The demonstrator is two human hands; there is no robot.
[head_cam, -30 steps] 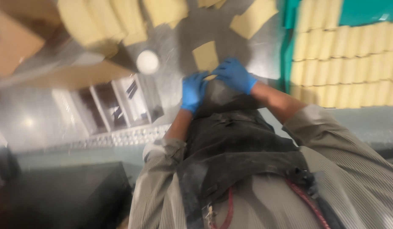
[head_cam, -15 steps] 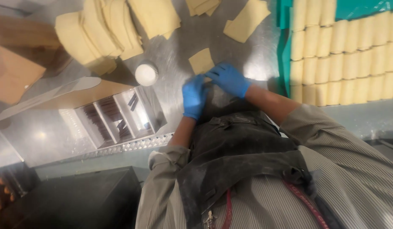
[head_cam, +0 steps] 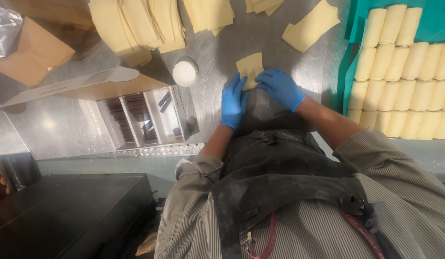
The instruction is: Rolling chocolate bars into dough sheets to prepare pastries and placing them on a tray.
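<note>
Both my hands wear blue gloves and rest on a metal worktop [head_cam: 64, 129]. My left hand [head_cam: 233, 101] lies flat with its fingertips at the near left edge of a small pale dough sheet [head_cam: 250, 66]. My right hand [head_cam: 281, 88] presses its fingers on the near right corner of the same sheet. The sheet looks partly folded or rolled at the near edge under my fingers. Neither hand lifts it off the surface.
Stacks of pale dough sheets [head_cam: 136, 26] lie at the far side, one loose sheet [head_cam: 310, 26] to the right. A teal tray [head_cam: 346, 72] on the right holds rows of rolled dough. A white ridged cup [head_cam: 185, 72], an open box with dark sticks [head_cam: 141, 120] and cardboard [head_cam: 33, 52] sit left.
The view has shifted and sharpened. My hands have stayed together at the small dough sheet, fingers working its near edge.
</note>
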